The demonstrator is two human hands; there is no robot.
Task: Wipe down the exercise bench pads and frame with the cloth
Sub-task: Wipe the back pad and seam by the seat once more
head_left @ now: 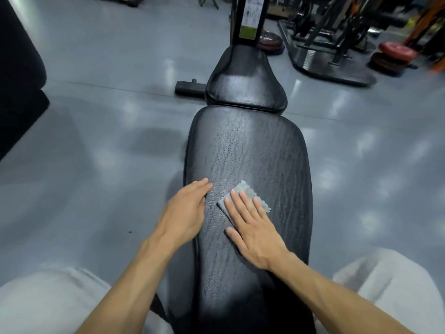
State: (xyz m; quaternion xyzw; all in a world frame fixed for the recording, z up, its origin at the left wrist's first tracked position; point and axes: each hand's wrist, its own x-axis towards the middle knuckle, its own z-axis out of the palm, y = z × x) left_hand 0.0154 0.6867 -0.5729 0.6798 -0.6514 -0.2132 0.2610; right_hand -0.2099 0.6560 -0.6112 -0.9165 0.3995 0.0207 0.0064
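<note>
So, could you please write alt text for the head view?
A right hand presses a small grey cloth flat on the long black bench pad, while the left hand rests open on the pad's left edge. Beyond lie a smaller seat pad, a grey floor and weight plates.

I'm looking at a gym: padded bench (248, 150) near, weight plates (397, 50) & steel racks (330, 44) far right, grey floor (96, 141).
</note>
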